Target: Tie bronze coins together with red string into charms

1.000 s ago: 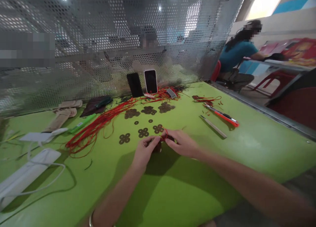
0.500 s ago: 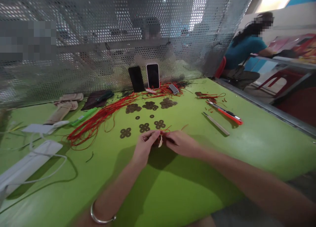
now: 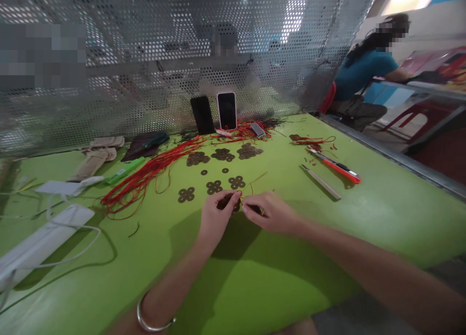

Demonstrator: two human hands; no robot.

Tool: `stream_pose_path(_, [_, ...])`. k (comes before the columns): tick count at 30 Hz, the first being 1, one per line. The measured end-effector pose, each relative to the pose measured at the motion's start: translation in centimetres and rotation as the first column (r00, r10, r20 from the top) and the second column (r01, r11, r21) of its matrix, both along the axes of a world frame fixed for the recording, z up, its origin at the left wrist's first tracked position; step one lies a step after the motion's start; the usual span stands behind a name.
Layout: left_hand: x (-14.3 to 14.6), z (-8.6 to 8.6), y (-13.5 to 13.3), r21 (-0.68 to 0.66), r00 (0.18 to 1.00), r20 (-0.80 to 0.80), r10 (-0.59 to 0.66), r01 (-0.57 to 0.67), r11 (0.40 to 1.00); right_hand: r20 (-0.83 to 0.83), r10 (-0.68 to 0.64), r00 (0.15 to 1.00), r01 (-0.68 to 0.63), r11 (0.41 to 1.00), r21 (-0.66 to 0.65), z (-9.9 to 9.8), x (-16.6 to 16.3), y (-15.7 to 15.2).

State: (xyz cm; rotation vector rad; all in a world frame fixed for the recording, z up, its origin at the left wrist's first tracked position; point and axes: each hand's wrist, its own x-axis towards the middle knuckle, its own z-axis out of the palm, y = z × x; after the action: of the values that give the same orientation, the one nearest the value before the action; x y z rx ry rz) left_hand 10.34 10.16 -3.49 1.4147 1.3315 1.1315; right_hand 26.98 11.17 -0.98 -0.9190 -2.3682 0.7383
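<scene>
My left hand [image 3: 214,217] and my right hand [image 3: 271,212] meet over the green table [image 3: 255,286], both pinched on a thin red thread [image 3: 255,180] and a small dark coin cluster [image 3: 228,202] between the fingertips. The thread's free end curls up toward the far side. Three finished coin clusters [image 3: 214,186] lie just beyond my hands, with larger coin piles [image 3: 223,155] further back. A long bundle of red threads [image 3: 145,177] stretches to the left.
Two phones [image 3: 226,110] lean on the perforated metal screen [image 3: 145,58]. An orange utility knife [image 3: 337,166] and a stick [image 3: 320,181] lie at right. White devices with cables [image 3: 40,242] sit at left. A person in blue [image 3: 364,73] sits at another table.
My hands stayed together near the table's middle, working the thread; the coin cluster tilted up edge-on, then went flat again. The thread's loose end now sticks out further. The camera shifted slightly.
</scene>
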Motion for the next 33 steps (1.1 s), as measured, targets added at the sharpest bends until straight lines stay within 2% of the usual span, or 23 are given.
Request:
stream_pose_path(4, [0.2,0.2,-0.3,0.052,0.991,-0.120,-0.057,0.064,0.997,-0.074,-0.031,0.997,0.025,0.997,-0.074,0.3,0.2,0.0])
stream_pose_path(7, [0.2,0.4,-0.5,0.089,0.980,-0.150,-0.128,0.142,0.986,-0.124,-0.081,0.989,0.060,0.985,-0.161,0.4,0.3,0.1])
stream_pose_path(12, [0.3,0.8,-0.6,0.102,0.974,-0.148,-0.173,0.189,0.977,-0.230,-0.137,0.963,0.039,0.921,-0.387,0.1,0.5,0.5])
stream_pose_path(16, [0.3,0.9,-0.7,0.113,0.973,-0.139,-0.187,0.203,0.973,-0.340,-0.162,0.926,-0.026,0.874,-0.485,-0.3,0.5,0.7])
stream_pose_path(24, [0.3,0.8,-0.8,0.089,0.967,-0.124,-0.223,0.234,0.968,-0.373,-0.182,0.910,-0.035,0.862,-0.506,-0.3,0.4,1.0])
stream_pose_path(33, [0.5,1.0,-1.0,0.064,0.987,-0.126,-0.096,0.105,0.992,-0.422,-0.221,0.879,-0.020,0.868,-0.495,-0.8,0.6,1.7])
